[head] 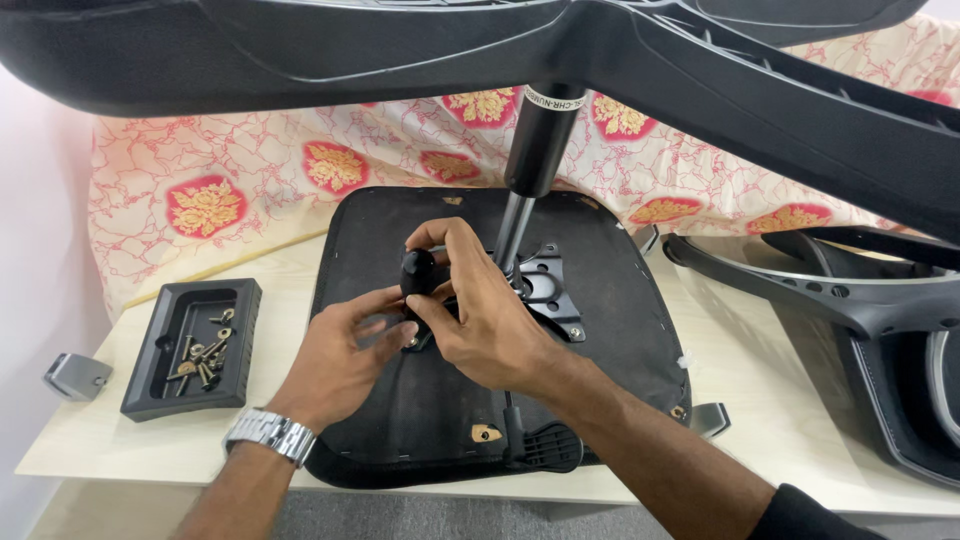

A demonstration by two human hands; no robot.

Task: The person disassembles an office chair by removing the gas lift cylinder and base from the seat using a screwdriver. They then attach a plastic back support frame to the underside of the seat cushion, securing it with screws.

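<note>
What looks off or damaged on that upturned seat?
The black fabric underside of the seat is torn in small patches near the front edge and right corner, showing tan material beneath. Nothing else stands out.
</note>
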